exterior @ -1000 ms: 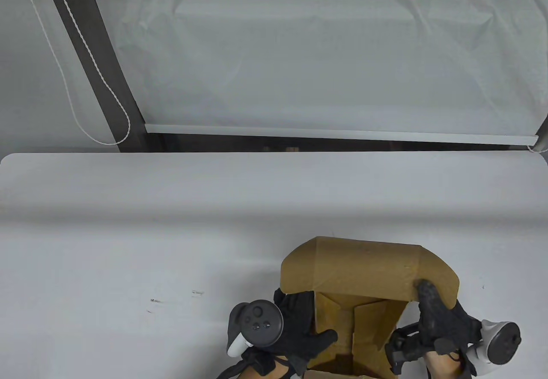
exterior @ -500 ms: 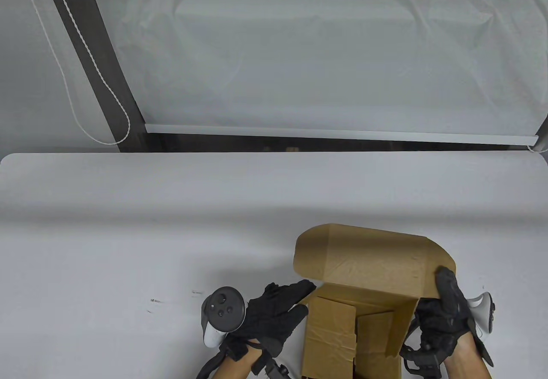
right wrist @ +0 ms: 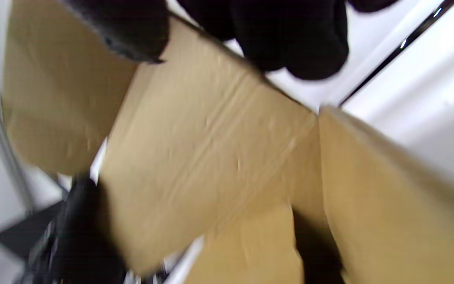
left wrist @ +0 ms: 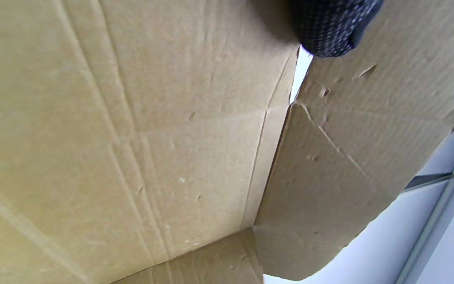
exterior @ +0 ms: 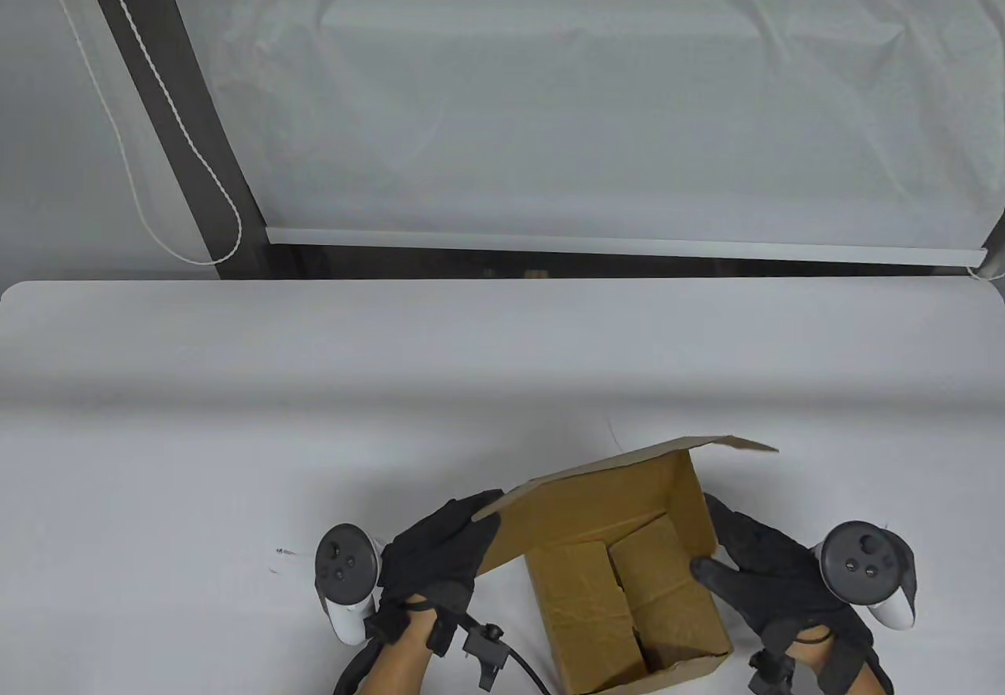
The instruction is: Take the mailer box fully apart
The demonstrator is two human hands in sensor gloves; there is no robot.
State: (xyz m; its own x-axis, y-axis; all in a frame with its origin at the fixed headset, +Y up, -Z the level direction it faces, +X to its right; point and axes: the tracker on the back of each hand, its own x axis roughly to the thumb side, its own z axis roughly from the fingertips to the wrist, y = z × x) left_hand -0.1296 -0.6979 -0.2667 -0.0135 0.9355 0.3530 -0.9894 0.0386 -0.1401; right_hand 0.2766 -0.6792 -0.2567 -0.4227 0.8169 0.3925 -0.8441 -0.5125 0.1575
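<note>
Mailer box (exterior: 628,569) sits on the white table (exterior: 235,428), at the near edge and right of centre, between the two gloved hands. It is skewed, its long axis running from near-right to far-left.

Left hand (exterior: 440,561) is at the box's left side. Fingers reach up under the left end of the raised lid panel (exterior: 581,502), fingertips touching its edge; whether they actually pinch the cardboard I cannot tell. In the left wrist view one gloved fingertip (left wrist: 329,27) lies against brown board just beside a slit where two panels meet.

Right hand (exterior: 765,577) is at the box's right wall. Thumb (exterior: 710,569) lies over the rim on the inside, the other fingers run along the outside, so the hand holds that wall between them. The right wrist view is blurred, but shows dark fingers (right wrist: 290,35) over the top edge of a cardboard panel.

Box is open, plain brown corrugated board, creased and dented. Lid panel stands up along the far-left side, tilted, with a small flap (exterior: 734,444) at its far end. Inside, two folded flaps (exterior: 620,585) lie side by side over the floor. Walls stand upright.

A tracker (exterior: 343,569) rides the back of the left hand, another tracker (exterior: 867,565) on the right.
</note>
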